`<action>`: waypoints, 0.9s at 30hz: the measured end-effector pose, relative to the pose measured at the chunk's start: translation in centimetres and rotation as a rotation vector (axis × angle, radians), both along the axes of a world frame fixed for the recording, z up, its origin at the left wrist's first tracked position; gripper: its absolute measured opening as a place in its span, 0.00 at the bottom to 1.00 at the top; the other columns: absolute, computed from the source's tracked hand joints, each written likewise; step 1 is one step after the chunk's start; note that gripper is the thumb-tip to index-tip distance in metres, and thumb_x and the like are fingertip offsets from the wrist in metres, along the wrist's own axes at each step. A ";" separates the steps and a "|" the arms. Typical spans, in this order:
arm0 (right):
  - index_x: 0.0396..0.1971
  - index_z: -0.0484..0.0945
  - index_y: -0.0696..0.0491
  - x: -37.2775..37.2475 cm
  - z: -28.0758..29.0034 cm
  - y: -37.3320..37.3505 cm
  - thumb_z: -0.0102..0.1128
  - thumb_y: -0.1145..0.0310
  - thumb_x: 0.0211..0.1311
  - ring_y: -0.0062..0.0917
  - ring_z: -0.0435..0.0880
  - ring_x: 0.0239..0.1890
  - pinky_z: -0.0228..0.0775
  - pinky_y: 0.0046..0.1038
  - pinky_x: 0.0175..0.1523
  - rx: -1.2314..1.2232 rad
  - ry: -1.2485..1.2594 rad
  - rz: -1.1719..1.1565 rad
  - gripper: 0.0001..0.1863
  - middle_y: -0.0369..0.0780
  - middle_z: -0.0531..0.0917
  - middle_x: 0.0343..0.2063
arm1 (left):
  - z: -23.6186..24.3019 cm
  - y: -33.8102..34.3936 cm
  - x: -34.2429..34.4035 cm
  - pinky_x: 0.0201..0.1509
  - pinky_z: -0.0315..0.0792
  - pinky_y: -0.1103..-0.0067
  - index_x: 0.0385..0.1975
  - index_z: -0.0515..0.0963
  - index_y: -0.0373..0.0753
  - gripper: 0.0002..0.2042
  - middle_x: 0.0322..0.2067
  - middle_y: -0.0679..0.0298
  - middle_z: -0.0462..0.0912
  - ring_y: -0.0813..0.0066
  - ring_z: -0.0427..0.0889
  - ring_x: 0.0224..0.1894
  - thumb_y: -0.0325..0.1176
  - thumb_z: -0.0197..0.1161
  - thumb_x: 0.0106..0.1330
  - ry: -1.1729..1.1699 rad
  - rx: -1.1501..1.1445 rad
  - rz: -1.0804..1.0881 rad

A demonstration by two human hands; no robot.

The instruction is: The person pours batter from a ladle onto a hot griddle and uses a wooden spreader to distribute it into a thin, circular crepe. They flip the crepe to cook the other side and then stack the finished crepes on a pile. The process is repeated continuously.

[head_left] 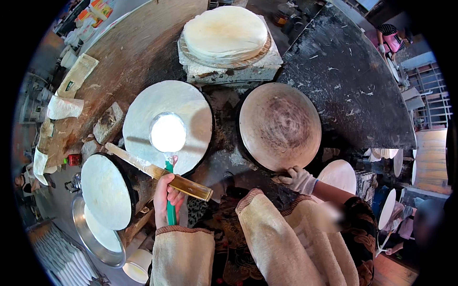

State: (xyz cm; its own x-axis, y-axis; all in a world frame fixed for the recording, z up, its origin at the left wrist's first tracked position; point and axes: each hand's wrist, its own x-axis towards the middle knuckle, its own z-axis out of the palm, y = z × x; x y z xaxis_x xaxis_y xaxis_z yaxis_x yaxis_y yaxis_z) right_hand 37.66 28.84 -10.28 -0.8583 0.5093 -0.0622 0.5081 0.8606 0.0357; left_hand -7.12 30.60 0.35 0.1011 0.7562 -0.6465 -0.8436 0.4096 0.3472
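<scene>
Round griddle (138, 107) with a white coating, the wider of the pair, sits ahead of the left hand (162, 199) and slightly to its left. Beside it, across a narrow gap, stands a brown-mottled griddle (279, 126), just beyond the gloved right hand (296, 181). That hand's fingers are bent at the near rim; I cannot tell whether they grip anything. Past both griddles, a stack of pale flatbread sheets (226, 31) rests on a round rack. The bare left hand is curled around the green handle of a ladle (167, 134), whose glaring round bowl overlaps the white griddle; contact is unclear. A narrow spatula (152, 168) slants across that handle at the fingers, its blade pointing left.
</scene>
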 end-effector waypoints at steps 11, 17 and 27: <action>0.43 0.78 0.48 -12.3 1.6 27.0 0.51 0.56 0.57 0.37 0.79 0.46 0.71 0.36 0.48 -0.229 -0.078 -1.042 0.17 0.45 0.79 0.44 | 1.6 -5.5 -1.0 0.05 0.56 0.90 0.57 0.60 0.41 0.19 0.11 0.76 0.60 0.89 0.57 0.05 0.31 0.46 0.67 -0.002 -0.004 0.151; 0.49 0.75 0.53 4.6 3.4 24.8 0.50 0.41 0.54 0.39 0.75 0.47 0.66 0.34 0.51 -0.340 0.559 -1.286 0.33 0.49 0.77 0.46 | 1.1 -8.5 -2.0 0.05 0.57 0.89 0.61 0.59 0.41 0.22 0.10 0.75 0.60 0.88 0.57 0.05 0.30 0.46 0.66 -0.001 -0.039 0.206; 0.55 0.70 0.51 1.3 -2.0 -0.4 0.61 0.66 0.54 0.21 0.76 0.27 0.67 0.22 0.28 -0.333 1.445 -1.805 0.26 0.41 0.79 0.38 | 1.4 -11.3 -6.0 0.08 0.52 0.86 0.59 0.63 0.45 0.21 0.07 0.76 0.55 0.86 0.56 0.06 0.31 0.52 0.65 0.037 0.017 -0.032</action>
State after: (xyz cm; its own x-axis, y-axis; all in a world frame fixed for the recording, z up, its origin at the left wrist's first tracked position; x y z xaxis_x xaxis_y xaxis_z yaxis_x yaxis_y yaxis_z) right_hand 38.95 28.45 -12.28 0.7334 0.6274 -0.2615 0.0394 -0.4233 -0.9052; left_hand -13.13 19.35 1.70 0.1016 0.7638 -0.6374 -0.8167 0.4299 0.3850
